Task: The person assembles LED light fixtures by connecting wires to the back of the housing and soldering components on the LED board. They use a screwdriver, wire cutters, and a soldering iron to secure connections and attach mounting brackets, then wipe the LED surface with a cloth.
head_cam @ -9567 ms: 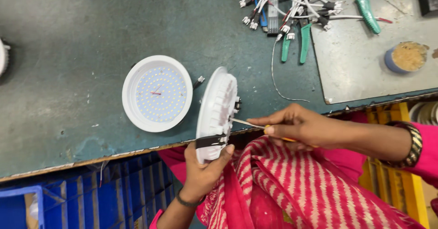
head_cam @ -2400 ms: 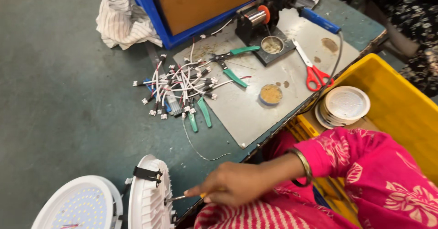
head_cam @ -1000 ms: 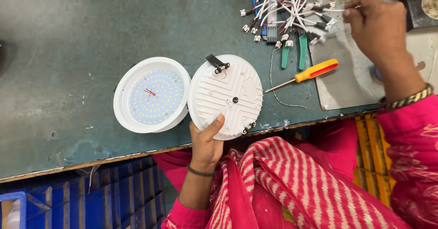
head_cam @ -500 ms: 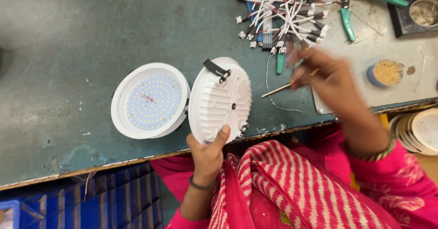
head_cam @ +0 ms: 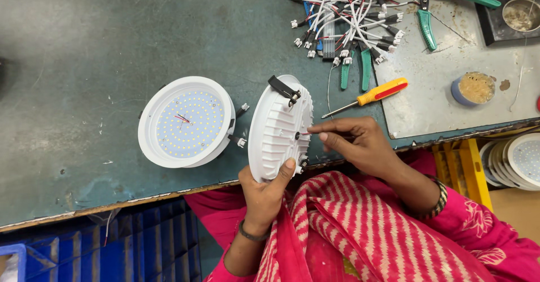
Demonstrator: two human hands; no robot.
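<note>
1. Nearest the camera lies a lap draped in red cloth with pale stripes (head_cam: pixel 360 231), and both forearms rise from it toward the edge of the tabletop (head_cam: pixel 84 46).
2. The left hand (head_cam: pixel 264 189) grips the lower rim of a white round lamp housing (head_cam: pixel 278 127), with the thumb pressed up against its ribbed back. A dark band sits on that wrist.
3. The housing stands tilted on its edge at the front of the tabletop, ribbed back toward the right hand, with a black spring clip (head_cam: pixel 283 89) at its top.
4. The right hand (head_cam: pixel 354 141) has its fingers drawn together, pinching a thin wire end at the small hole in the centre of the housing's back. What exactly sits between the fingertips is too small to tell. A beaded bangle (head_cam: pixel 439 195) circles that wrist.
5. Just left of the housing, close but apart, a second white round lamp (head_cam: pixel 185 120) lies flat and face up, showing its grid of small LEDs.
6. Beyond the right hand, a screwdriver with a yellow and red handle (head_cam: pixel 374 95) lies loose on the tabletop, its tip pointing toward the housing.
7. Right of it, a small round tin of brownish paste (head_cam: pixel 473 88) sits on a grey metal sheet (head_cam: pixel 444 51).
8. Farther back lies a tangle of white wires with connectors (head_cam: pixel 349 20), with green-handled pliers (head_cam: pixel 355 68) beside it and more green-handled pliers (head_cam: pixel 439 3) on the sheet.
9. At the far right, below the tabletop edge, white lamps (head_cam: pixel 514 158) are stacked in a yellow bin (head_cam: pixel 461 167).
</note>
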